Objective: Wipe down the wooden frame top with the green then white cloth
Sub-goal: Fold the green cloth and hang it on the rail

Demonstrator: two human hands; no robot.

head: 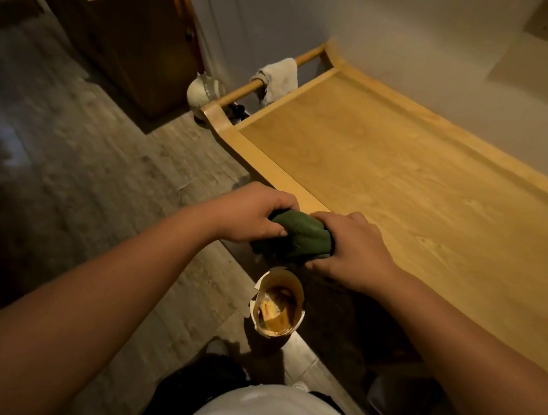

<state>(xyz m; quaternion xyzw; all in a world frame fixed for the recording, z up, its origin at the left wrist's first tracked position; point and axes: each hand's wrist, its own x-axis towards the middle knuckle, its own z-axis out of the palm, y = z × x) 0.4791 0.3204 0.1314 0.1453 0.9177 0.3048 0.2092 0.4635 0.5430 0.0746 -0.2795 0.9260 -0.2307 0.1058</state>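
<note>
Your left hand (251,213) and right hand (352,248) both curl their fingers around the bunched green cloth (298,236), held between them beside the wooden frame top (407,175), so wiping looks unstarted, while beyond your fingertips the white cloth (278,78) hangs unused.

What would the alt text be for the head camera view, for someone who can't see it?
Both hands, left hand and right hand, grip a bunched green cloth above a paper container on the floor, beside a wooden frame top. A white cloth hangs over the frame's end rail.
</note>
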